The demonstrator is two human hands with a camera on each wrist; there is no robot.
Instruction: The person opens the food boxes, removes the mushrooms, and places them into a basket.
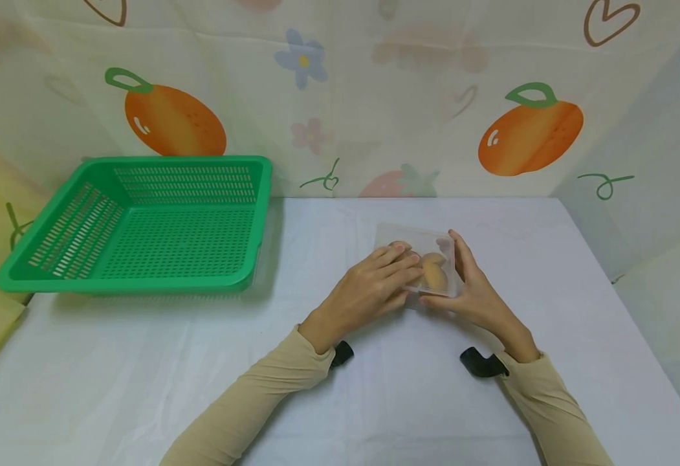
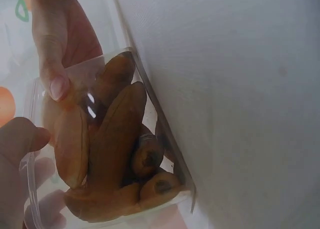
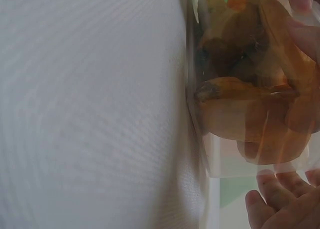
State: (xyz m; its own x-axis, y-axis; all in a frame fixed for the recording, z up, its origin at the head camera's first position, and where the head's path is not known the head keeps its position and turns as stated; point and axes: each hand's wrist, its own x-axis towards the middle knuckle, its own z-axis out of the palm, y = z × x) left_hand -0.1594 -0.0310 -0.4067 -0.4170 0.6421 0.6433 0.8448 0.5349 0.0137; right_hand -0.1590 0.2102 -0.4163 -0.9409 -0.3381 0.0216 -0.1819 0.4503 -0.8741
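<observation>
A clear plastic box (image 1: 446,243) holds several tan-brown, rounded oblong pieces (image 1: 434,275), some with dark ends; I cannot tell what kind they are. My right hand (image 1: 482,294) grips the box's right side, thumb on the front wall and fingers round the far side. Across the top of the box lies my left hand (image 1: 371,281), fingers extended and covering part of the contents. The left wrist view shows the left thumb (image 2: 35,138) bent near the rim. Whether the top is covered cannot be told. In the right wrist view, right fingertips (image 3: 272,191) show beside the box.
A green plastic basket (image 1: 246,281) with slotted walls stands at the back left. The table (image 1: 340,414) has a white cloth. Behind it hangs a printed curtain (image 1: 351,97) with fruit and flowers. A black device sits at each wrist.
</observation>
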